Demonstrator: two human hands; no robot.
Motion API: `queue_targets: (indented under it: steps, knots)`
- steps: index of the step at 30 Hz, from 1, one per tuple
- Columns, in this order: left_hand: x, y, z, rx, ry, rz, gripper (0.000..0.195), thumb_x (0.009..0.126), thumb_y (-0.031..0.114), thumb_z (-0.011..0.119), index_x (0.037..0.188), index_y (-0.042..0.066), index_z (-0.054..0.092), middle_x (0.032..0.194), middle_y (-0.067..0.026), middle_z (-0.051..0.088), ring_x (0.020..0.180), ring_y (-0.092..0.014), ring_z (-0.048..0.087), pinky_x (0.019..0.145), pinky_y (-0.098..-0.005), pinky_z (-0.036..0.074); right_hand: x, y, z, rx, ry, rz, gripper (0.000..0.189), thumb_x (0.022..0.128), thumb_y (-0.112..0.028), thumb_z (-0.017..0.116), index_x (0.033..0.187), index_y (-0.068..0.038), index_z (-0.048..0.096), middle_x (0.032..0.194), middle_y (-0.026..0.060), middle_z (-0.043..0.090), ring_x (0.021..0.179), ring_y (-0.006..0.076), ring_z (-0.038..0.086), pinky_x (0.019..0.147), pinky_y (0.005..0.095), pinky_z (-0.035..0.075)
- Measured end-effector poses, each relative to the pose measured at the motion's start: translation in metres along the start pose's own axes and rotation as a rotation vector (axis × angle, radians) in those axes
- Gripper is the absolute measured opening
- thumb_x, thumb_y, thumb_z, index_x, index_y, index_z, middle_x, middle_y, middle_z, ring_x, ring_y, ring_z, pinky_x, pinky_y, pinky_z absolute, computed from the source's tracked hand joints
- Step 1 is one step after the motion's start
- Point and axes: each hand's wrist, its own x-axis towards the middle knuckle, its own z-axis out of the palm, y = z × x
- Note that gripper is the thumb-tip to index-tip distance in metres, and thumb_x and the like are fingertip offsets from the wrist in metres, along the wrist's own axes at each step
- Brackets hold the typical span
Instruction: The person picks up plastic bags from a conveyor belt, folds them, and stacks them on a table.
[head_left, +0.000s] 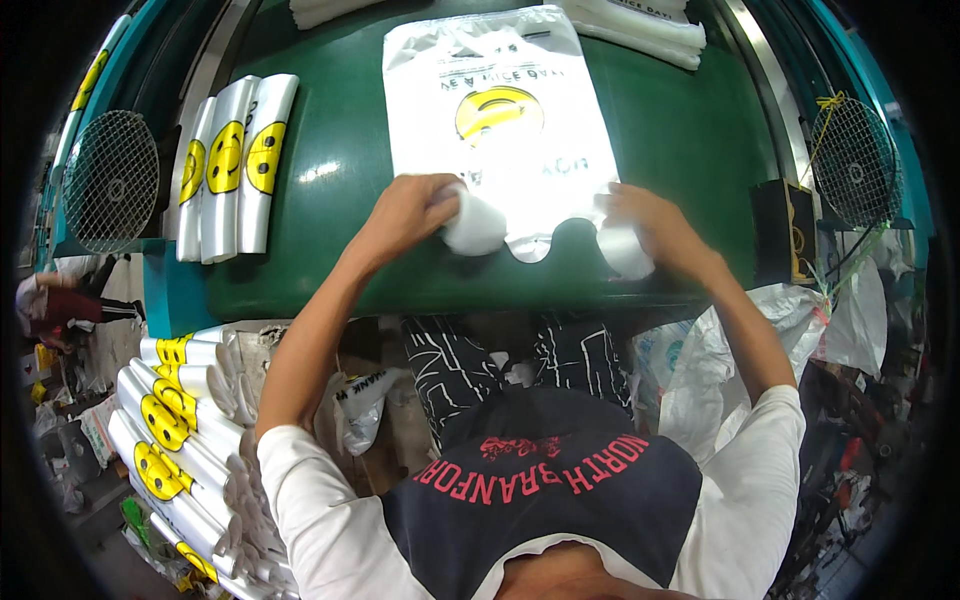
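A flat stack of white plastic T-shirt bags (502, 187) lies before me on the green conveyor belt (330, 225), its handle end towards me. Each top print shows upside down, with a yellow smiley face and writing. My left hand (416, 206) grips the left handle, whose end curls over beside the fingers. At the right handle is my right hand (656, 221), somewhat blurred, with its fingers closed around the plastic. Between the two handles a rounded cut-out and a small tab show.
Three folded bag bundles (232, 169) lie on the belt's left side. More white bundles (637, 30) lie at the far end. Mesh-guarded fans (112, 180) flank the belt. Below left is a pile of bag bundles (172, 450); a white sack (705, 375) hangs right. Another person (64, 304) is far left.
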Motion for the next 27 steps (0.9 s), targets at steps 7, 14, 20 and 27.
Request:
queue_targets:
  steps: [7, 14, 20, 27]
  knots:
    - [0.037, 0.013, 0.028, 0.501, 0.039, 0.377, 0.076, 0.069, 0.033, 0.073, 0.134, 0.010, 0.042, 0.128, -0.0211, 0.050, 0.112, -0.036, 0.052, 0.089, -0.0413, 0.044, 0.095, -0.029, 0.012, -0.241, -0.181, 0.223, 0.032, 0.088, -0.036, 0.056, 0.083, -0.004, 0.061, 0.078, 0.0154, 0.065, 0.072, 0.0346, 0.063, 0.065, 0.0411, 0.050]
    - [0.012, -0.001, 0.085, 1.207, 0.204, 0.508, 0.052, 0.075, 0.029, 0.067, 0.116, -0.001, 0.056, 0.113, -0.0140, 0.054, 0.106, -0.031, 0.053, 0.081, -0.0445, 0.045, 0.075, -0.017, 0.026, -0.156, 0.356, -0.150, 0.033, 0.080, -0.034, 0.068, 0.094, -0.005, 0.060, 0.083, 0.0152, 0.065, 0.076, 0.0323, 0.063, 0.065, 0.0427, 0.049]
    - [0.069, 0.032, 0.016, 0.480, -0.013, -0.046, 0.028, 0.082, 0.030, 0.061, 0.093, 0.004, 0.064, 0.091, -0.0185, 0.061, 0.077, -0.034, 0.060, 0.066, -0.0427, 0.048, 0.077, -0.010, 0.008, -0.025, 0.265, 0.328, 0.033, 0.085, -0.034, 0.063, 0.096, -0.003, 0.059, 0.080, 0.0173, 0.064, 0.078, 0.0365, 0.061, 0.067, 0.0429, 0.048]
    - [0.078, 0.029, 0.047, 0.826, 0.224, 0.388, 0.045, 0.075, 0.019, 0.066, 0.119, 0.012, 0.056, 0.108, -0.0131, 0.056, 0.102, -0.031, 0.054, 0.074, -0.0414, 0.049, 0.133, 0.048, 0.003, 0.164, 0.011, 0.565, 0.052, 0.092, -0.045, 0.046, 0.087, 0.003, 0.066, 0.085, 0.0247, 0.065, 0.081, 0.0374, 0.062, 0.078, 0.0428, 0.047]
